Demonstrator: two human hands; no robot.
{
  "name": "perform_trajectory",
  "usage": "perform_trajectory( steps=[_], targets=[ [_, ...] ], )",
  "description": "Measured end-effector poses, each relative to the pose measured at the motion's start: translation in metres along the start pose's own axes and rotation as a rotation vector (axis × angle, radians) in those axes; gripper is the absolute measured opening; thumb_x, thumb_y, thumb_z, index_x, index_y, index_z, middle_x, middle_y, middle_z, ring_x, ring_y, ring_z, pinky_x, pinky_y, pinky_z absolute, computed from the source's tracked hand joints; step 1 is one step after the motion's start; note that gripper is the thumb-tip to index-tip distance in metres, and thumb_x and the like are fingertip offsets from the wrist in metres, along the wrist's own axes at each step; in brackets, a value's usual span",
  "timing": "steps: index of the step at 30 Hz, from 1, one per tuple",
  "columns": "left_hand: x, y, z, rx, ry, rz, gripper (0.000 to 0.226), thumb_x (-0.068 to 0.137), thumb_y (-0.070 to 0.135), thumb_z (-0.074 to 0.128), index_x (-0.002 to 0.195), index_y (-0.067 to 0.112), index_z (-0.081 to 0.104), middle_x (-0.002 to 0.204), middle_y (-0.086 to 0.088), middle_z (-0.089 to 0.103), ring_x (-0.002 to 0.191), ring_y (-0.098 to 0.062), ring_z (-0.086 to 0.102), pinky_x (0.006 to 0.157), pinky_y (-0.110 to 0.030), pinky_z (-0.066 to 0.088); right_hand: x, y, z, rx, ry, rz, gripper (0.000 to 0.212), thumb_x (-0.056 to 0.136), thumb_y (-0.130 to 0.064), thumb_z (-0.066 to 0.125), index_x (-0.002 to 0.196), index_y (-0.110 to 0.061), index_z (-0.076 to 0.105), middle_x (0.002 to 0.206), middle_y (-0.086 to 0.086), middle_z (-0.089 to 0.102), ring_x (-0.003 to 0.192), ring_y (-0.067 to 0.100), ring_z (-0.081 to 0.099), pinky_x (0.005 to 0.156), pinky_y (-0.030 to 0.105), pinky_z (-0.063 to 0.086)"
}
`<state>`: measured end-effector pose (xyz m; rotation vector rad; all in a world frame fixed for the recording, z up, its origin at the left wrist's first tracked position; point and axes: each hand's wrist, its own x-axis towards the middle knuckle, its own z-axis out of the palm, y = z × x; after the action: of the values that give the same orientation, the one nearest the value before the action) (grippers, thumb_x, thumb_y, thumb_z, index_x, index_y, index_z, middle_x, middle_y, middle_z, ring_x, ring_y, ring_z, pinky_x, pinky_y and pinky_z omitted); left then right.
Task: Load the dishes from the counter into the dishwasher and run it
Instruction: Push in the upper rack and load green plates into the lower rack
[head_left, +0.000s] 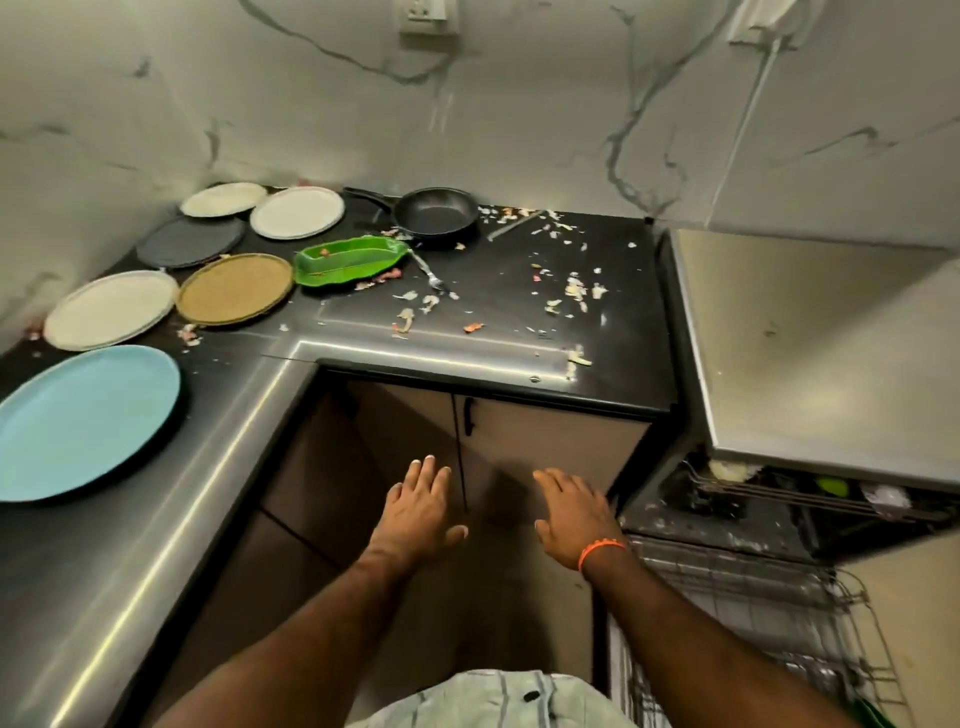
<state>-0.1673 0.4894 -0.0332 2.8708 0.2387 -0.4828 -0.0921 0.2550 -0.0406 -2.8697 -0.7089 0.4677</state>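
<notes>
Plates are lying flat across the dark surface (519, 322), the blue plate (83, 421) nearest, a frying pan (435, 214) behind. Both hands, left (418, 512) and right (574, 512), are hovering flat-fingered and empty. Likely rigid, breakable, possibly greasy; gripping each rim seems safest.

Counter inventory. Six round plates: two cream (223, 199) (297, 212), one dark grey (190, 242), one tan (235, 289), one off-white (111, 309), one light blue (85, 419). One green leaf-shaped dish (349, 258). One black frying pan (435, 213). One fork (429, 272). Two cupboard doors (400, 441) (545, 447) below the counter. Two hands: left hand (422, 506), right hand (574, 512). One orange wristband (601, 550).
</notes>
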Motion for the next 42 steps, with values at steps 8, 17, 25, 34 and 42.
perform_trajectory(
  steps=[8,17,25,34,42],
  targets=[
    [0.006,-0.083,-0.023,-0.07,0.131,-0.082,0.089,0.095,0.06,0.053,0.161,0.02,0.009,0.169,-0.006,-0.004,0.155,-0.025,-0.008,0.124,-0.048,0.01,0.061,-0.075,-0.014,-0.007,0.075,-0.156,0.068,0.093,-0.037,0.056,0.155,-0.027,0.031,0.158,-0.003,0.036,0.143,0.02,0.032,0.114,0.043,0.031],
    [0.063,-0.137,-0.063,-0.059,0.271,-0.069,0.086,0.092,0.068,0.046,0.159,0.026,0.013,0.169,0.0,0.001,0.152,-0.014,-0.01,0.117,-0.039,0.001,0.167,-0.126,-0.053,-0.037,0.279,-0.271,0.062,0.088,-0.043,0.065,0.145,-0.025,0.049,0.145,-0.002,0.05,0.134,0.023,0.044,0.106,0.044,0.038],
    [0.141,-0.185,-0.127,-0.149,0.368,-0.233,0.09,0.087,0.08,0.034,0.157,0.024,0.024,0.169,0.001,0.01,0.155,-0.019,0.001,0.122,-0.048,0.015,0.281,-0.145,-0.096,0.004,0.307,-0.339,0.06,0.085,-0.042,0.068,0.14,-0.024,0.052,0.141,-0.001,0.053,0.13,0.024,0.047,0.104,0.044,0.038],
    [0.22,-0.196,-0.173,-0.17,0.331,-0.364,0.083,0.095,0.068,0.041,0.159,0.019,0.022,0.169,-0.006,0.006,0.156,-0.024,0.0,0.123,-0.05,0.011,0.389,-0.143,-0.131,-0.022,0.304,-0.405,0.052,0.087,-0.042,0.065,0.135,-0.024,0.056,0.135,0.0,0.058,0.126,0.025,0.051,0.1,0.045,0.04],
    [0.272,-0.238,-0.22,-0.128,0.335,-0.418,0.077,0.097,0.061,0.044,0.156,0.015,0.026,0.168,-0.01,0.013,0.154,-0.031,0.008,0.12,-0.053,0.017,0.465,-0.178,-0.164,-0.031,0.276,-0.423,0.059,0.088,-0.044,0.061,0.141,-0.023,0.047,0.141,0.0,0.052,0.126,0.025,0.046,0.1,0.044,0.039]
  ],
)
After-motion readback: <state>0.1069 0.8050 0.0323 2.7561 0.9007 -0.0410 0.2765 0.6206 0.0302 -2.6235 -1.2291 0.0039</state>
